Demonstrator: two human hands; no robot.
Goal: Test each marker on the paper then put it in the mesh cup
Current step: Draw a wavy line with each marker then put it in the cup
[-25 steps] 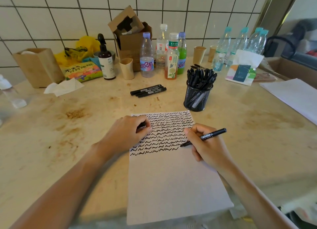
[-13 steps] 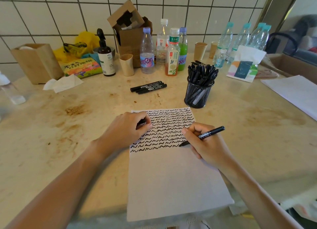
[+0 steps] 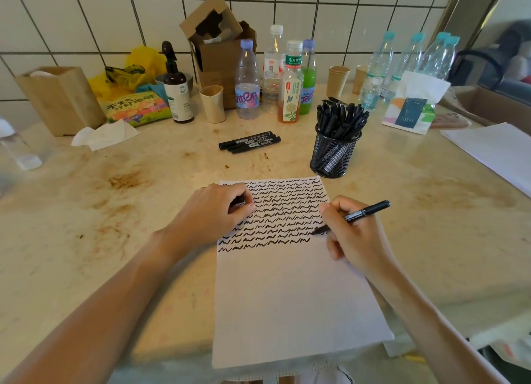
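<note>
Head view: marker tip on paper, mesh cup just beyond.

A marker (image 3: 356, 215) is pinched in the right hand (image 3: 357, 237), tip down-left at the right end of the squiggle rows on the paper (image 3: 287, 297), long axis running up to the far right. A small dark thing, judged its cap, is held in the curled left hand (image 3: 214, 211). The mesh cup (image 3: 334, 153), packed with markers, stands far of the right hand, the nearer one. Three untested markers (image 3: 249, 142) lie far left.
</note>
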